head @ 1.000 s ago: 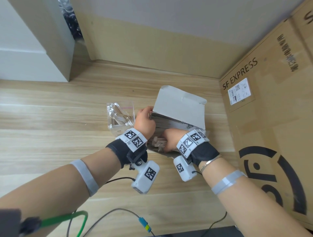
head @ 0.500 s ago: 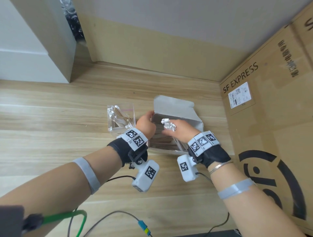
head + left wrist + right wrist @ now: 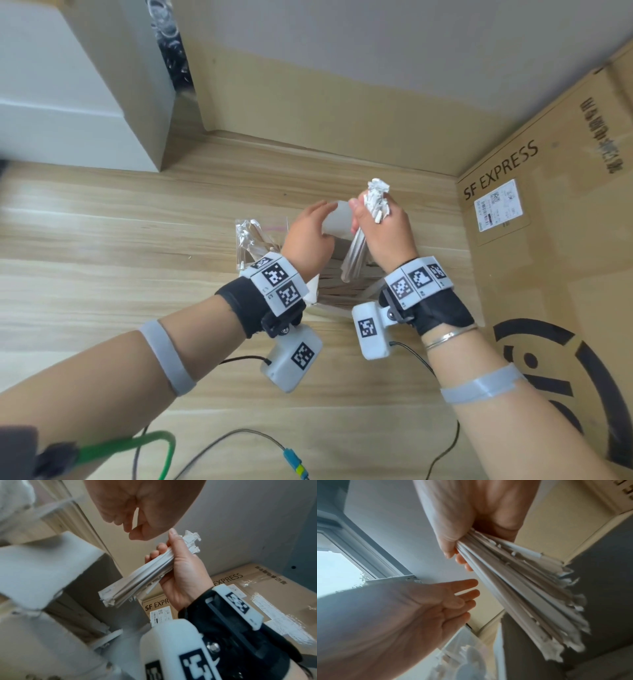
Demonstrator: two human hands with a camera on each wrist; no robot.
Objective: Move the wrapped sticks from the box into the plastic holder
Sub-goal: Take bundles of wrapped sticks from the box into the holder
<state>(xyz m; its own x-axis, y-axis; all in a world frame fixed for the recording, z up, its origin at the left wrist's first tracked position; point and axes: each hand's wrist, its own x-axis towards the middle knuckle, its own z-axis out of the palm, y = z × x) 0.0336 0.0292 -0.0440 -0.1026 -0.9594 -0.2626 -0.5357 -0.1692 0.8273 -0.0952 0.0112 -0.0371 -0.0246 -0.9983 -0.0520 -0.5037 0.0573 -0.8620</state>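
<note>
My right hand (image 3: 383, 233) grips a bundle of paper-wrapped sticks (image 3: 356, 253), lifted above the open white box (image 3: 371, 291), upper ends toward the back wall. The left wrist view shows the fingers curled round the bundle (image 3: 137, 578); the right wrist view shows the sticks (image 3: 522, 595) fanning out below the fist. More sticks lie in the box. My left hand (image 3: 308, 233) is at the box's raised flap (image 3: 337, 219), and its fingers (image 3: 462, 595) are straight and hold nothing. The clear plastic holder (image 3: 250, 240) stands left of the box with a few wrapped sticks in it.
A large SF EXPRESS cardboard carton (image 3: 548, 240) stands along the right side. A white cabinet (image 3: 68, 102) sits at the back left. Cables (image 3: 239, 442) and a green loop (image 3: 137, 445) lie on the wooden table (image 3: 102, 274) near me.
My right hand, reaching into the box a second ago, has come up out of it with a bundle of sticks. The left hand has shifted from the box's side up to the flap.
</note>
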